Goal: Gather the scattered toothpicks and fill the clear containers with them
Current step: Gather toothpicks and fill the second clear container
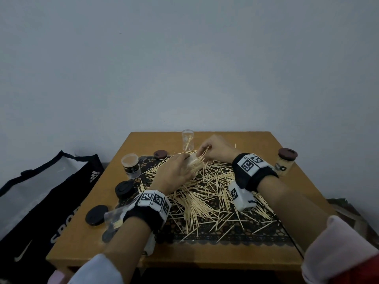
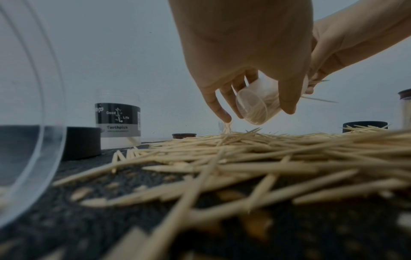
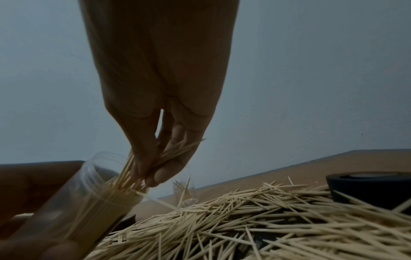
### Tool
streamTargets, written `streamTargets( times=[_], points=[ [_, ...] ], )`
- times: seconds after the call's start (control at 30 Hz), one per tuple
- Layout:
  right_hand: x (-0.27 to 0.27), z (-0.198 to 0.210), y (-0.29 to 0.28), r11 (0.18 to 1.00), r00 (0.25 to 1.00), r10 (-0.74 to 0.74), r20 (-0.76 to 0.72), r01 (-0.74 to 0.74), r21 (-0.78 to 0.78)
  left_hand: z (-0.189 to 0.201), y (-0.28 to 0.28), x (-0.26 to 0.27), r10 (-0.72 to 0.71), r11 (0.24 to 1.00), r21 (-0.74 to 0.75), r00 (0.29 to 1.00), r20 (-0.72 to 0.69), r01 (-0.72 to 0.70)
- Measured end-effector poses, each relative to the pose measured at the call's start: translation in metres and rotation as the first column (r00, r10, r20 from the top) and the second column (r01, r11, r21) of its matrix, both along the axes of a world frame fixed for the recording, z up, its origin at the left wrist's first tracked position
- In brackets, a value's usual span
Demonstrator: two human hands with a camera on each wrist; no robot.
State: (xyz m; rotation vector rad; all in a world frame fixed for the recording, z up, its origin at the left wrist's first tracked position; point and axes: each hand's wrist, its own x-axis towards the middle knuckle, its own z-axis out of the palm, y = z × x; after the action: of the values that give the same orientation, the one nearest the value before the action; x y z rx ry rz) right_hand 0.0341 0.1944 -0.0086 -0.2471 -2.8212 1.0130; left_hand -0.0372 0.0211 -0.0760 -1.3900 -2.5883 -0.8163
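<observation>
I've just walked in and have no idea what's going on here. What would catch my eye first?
The big heap of scattered toothpicks covering the dark lace mat on the wooden table. Above its far edge, the left hand holds a tilted clear container while the right hand pinches a bundle of toothpicks at its mouth. A capped full jar stands at the right edge.

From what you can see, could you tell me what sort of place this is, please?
Probably a room at home, not a workshop: a small square wooden table pushed against a plain pale wall, a black lace table mat on it, and a black sports shopping bag beside it.
</observation>
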Motion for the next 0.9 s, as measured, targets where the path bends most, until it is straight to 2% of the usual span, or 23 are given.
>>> streamTargets(
  times=[0.17,0.3,0.5,0.7,0.9],
  points=[
    [0.002,0.005,0.001,0.999,0.998,0.048,0.040,-0.047,-0.004,0.000,0.000,0.000,0.003,1.000,-0.006,1.000,0.012,-0.003],
    [0.006,0.009,0.005,0.991,0.988,0.113,0.102,-0.105,-0.080,0.001,0.000,0.001,0.015,1.000,-0.001,1.000,0.018,-0.015],
    [0.008,0.004,0.011,0.975,0.996,-0.052,-0.069,0.036,-0.221,0.003,-0.001,0.002,0.008,1.000,-0.004,1.000,0.023,-0.008],
    [0.008,0.005,0.004,0.986,0.997,0.017,-0.074,-0.029,-0.162,0.005,0.000,0.006,-0.031,1.000,-0.007,0.999,0.026,0.031],
    [0.003,0.005,0.000,0.976,0.982,-0.114,-0.153,0.082,-0.201,0.005,-0.001,0.006,-0.037,0.999,0.013,0.999,0.034,0.036]
  ],
)
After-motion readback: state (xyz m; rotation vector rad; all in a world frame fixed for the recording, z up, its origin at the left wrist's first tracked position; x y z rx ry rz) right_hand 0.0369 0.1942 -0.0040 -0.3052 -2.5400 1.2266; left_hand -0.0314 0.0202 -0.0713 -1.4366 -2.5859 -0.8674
